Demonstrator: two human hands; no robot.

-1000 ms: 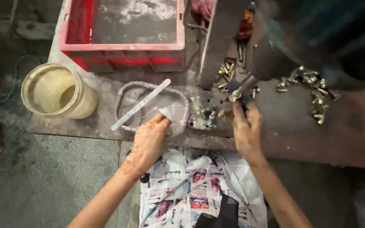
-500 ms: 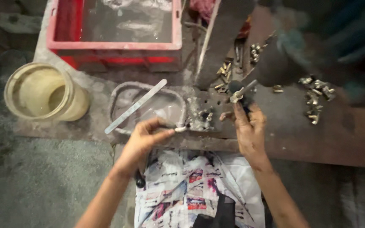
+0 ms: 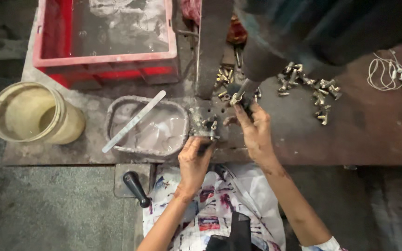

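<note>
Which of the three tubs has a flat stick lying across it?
The grey tray in the middle, beside the left hand; a pale stick lies slanted across it. The red crate and round yellow bucket have none.

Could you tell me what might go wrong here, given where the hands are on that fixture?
1. The left hand rests at the grimy metal fixture while the right hand holds a small brass fitting close beside it; fingers could get pinched if any part moves.
2. The flat stick lies tilted over the rim of the grey tray near the left hand; a nudge could flip it out.
3. Loose brass fittings could roll off the bench.
</note>
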